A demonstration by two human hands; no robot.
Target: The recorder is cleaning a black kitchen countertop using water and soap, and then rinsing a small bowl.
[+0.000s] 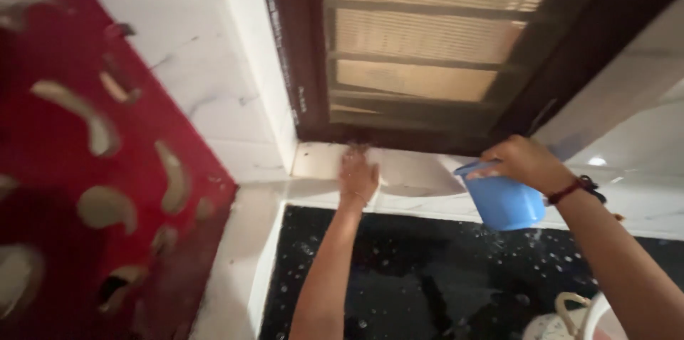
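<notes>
A dark brown window frame [303, 48] fills the upper middle of the frame, its pane [427, 34] covered by a fine mesh with horizontal bars and glowing warm beige from outside light. White marble wall tiles [192, 76] run down the upper left. A red panel with pale curved shapes [64, 169] takes the left edge. A white ledge [413, 173] sits under the window, and below it a wet, black speckled tabletop [399, 283] spreads across the bottom.

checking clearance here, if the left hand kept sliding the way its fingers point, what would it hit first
The left hand lies flat on the white ledge, fingers pointing at the dark wooden window frame. Its bottom rail looks like the first thing met, almost at the fingertips, though depth is hard to judge.
</notes>
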